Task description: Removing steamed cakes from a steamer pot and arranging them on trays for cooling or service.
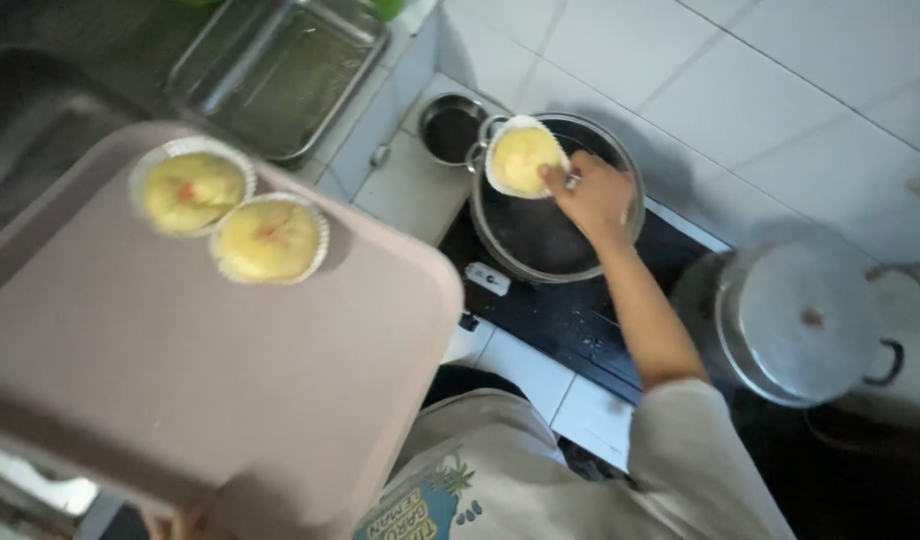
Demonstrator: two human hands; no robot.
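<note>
1. The right hand (592, 192) pinches a yellow cake (523, 157) in a white paper cup by its rim, above the open steamer pot (500, 245) on the stove (580, 320).
2. The left hand (185, 522) grasps the pink tray (180, 380) from below at its near edge; only fingertips show.
3. Two more cakes (230, 213) sit touching on the tray's far corner.
4. A lidded pot (795, 320) stands to the right.

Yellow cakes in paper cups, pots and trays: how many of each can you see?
Yellow cakes in paper cups: 3, two on the pink tray at and, one in the right hand at
Pots: 3
Trays: 2
Total: 8
</note>
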